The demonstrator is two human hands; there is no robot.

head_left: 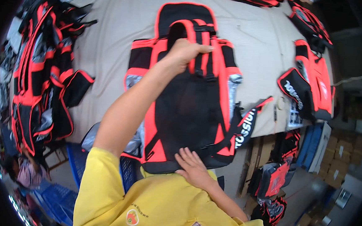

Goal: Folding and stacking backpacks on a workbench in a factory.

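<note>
A black backpack with neon coral trim (185,109) lies on the cloth-covered table, its back panel up and its lower end against my yellow shirt. At its top, my left hand (184,53) closes around a padded coral-and-black shoulder strap (191,29), thumb stretched to the right; the other fingers are partly hidden. Beyond that hand the black top flap (188,12) is spread out. My right hand (192,167) rests flat on the lower back panel, fingers extended. A loose strap with white lettering (247,124) sticks out at the bag's lower right.
Similar bags are heaped at the left (45,78), and another bag (315,80) lies at the table's right edge. More bags (274,182) hang or stand below on the right. Blue plastic crates (55,201) sit at lower left, cardboard boxes (342,153) at far right.
</note>
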